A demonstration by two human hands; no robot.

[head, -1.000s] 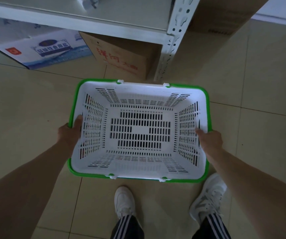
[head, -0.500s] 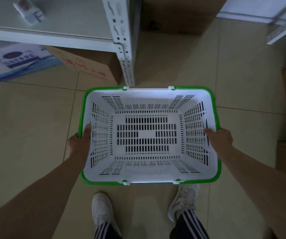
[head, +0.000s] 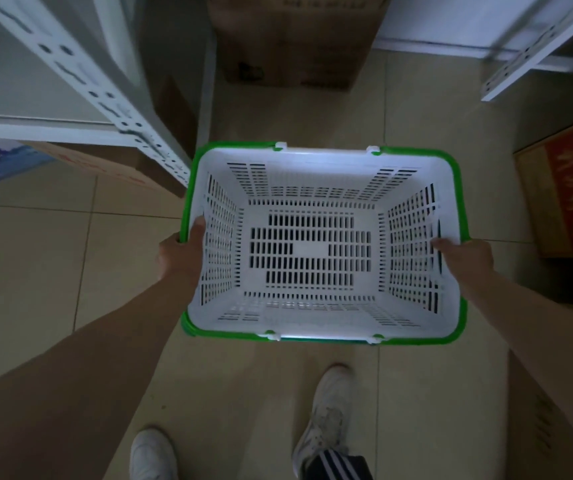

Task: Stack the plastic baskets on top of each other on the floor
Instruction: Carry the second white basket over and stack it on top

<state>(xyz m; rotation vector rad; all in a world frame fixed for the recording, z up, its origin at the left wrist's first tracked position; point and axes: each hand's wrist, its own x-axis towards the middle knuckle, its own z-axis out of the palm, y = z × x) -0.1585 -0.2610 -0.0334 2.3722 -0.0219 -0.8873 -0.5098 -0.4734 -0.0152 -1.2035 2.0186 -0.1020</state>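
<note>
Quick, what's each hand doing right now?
Left hand: closed on the basket, left rim.
Right hand: closed on the basket's right rim.

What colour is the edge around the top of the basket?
Green: the white slotted plastic basket has a bright green rim, seen in the head view.

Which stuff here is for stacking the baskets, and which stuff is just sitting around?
For the job:
- white basket with green rim, empty
- left hand gripping its left side
- right hand gripping its right side
- floor, where it must go

Just lying about:
- big brown box ahead
- box with red print on the right
- white metal shelf post
</note>
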